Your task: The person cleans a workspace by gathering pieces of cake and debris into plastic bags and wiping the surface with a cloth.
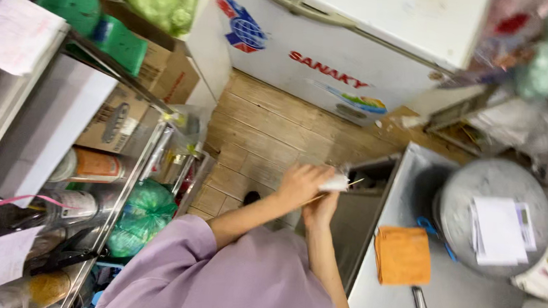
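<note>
You hold a small white wrapped piece on a thin wooden skewer (pixel 338 183) at the centre of the frame, above the open dark well of the stainless steel counter (pixel 406 292). Your left hand (pixel 301 183) is clenched around the white piece; your right hand (pixel 321 207) sits just under it, touching, apparently pinching the stick end — motion blur hides the fingers, so the exact grip there cannot be told.

Risks from this position:

- The pointed skewer tip projects to the right of the left hand. A slip of either hand could drive it into a finger.
- Both hands work over the well, not over the counter top. If the grip loosens, the piece would likely drop into the opening or onto the tiled wooden-look floor (pixel 269 131).
- The orange folded cloth (pixel 402 255) and the knife handle at lower right (pixel 420 307) lie near your right forearm — a sideways sweep could knock them.
- The round grey lid carrying white papers (pixel 495 214) lies further right, well apart.
</note>
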